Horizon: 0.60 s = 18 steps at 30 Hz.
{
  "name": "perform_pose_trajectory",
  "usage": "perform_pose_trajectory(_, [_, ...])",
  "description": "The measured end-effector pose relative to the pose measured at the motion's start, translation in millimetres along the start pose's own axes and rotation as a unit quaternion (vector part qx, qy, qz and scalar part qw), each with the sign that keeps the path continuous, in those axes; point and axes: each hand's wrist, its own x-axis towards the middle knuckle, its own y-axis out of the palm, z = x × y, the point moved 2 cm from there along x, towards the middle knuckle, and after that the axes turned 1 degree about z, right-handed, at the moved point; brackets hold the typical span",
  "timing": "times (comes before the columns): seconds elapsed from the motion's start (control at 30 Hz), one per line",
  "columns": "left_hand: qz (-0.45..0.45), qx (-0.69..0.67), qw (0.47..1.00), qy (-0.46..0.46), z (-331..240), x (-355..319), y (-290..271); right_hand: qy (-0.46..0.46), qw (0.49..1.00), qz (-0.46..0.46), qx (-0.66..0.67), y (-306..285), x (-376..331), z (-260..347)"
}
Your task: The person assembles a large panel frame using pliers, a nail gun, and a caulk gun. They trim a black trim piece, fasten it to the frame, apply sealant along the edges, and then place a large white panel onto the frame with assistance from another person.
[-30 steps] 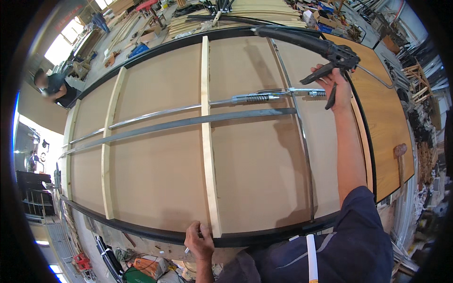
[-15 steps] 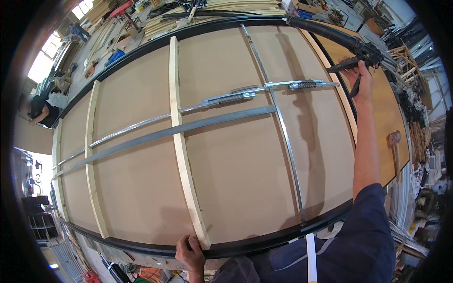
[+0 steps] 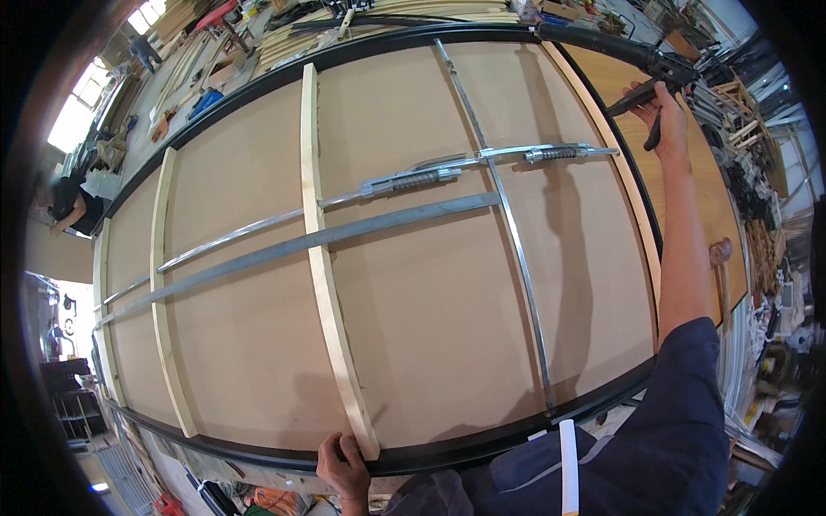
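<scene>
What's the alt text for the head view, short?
A person's right hand holds a black caulking-style gun at the far corner of a large brown panel, while the left hand grips its near black edge beside a pale wooden slat. Metal bars with springs cross the panel.

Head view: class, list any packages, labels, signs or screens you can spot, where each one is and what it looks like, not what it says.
None can be made out.
The big brown panel in its black frame bears only pale wooden slats and metal bars, no label.
The clutter around the edges is too small and bent to tell any package or sign.
</scene>
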Motion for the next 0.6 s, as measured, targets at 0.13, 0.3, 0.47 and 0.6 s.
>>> perform_pose_trajectory(0.13, [0.001,0.011,1.0,-0.002,-8.2,4.0,-3.7,0.007,0.998,0.021,-0.064,20.3,4.1,23.3])
perform_pose_trajectory(0.3, [0.008,-0.01,1.0,0.002,1.2,1.9,-3.4,0.028,0.99,0.073,-0.117,52.2,13.9,41.4])
perform_pose_trajectory(0.47, [-0.015,-0.049,0.998,0.038,2.6,1.4,-7.3,0.0,0.98,0.118,-0.158,117.1,-7.1,47.3])
perform_pose_trajectory(0.6, [-0.023,-0.083,0.994,0.066,-5.2,6.1,-13.8,0.01,0.973,0.156,-0.17,162.0,-19.9,43.6])
